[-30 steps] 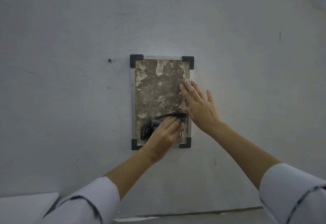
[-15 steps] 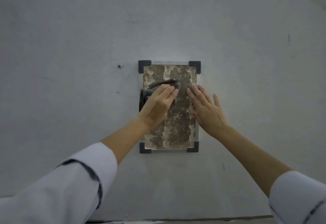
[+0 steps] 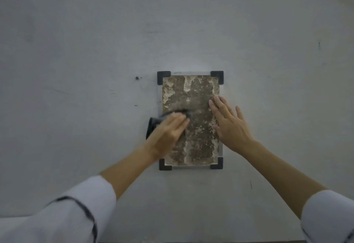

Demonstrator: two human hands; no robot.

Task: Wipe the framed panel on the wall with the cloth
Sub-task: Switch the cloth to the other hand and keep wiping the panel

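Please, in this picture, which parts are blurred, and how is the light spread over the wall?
Head view: the left hand and the dark cloth under it are smeared by motion; the right hand and the panel stay sharp. The wall is dim, brightest just around the panel.

Panel point(image 3: 193, 120) mottled brown-cream (black corners point(image 3: 163, 77)); cloth point(image 3: 153, 123) black; sleeves point(image 3: 76, 214) white.

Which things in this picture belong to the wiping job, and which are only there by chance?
Part of the job:
framed panel
dark cloth, under the left hand
right hand, flat on the panel's right edge

Not part of it:
small screw or hole in the wall
dark marks on the wall
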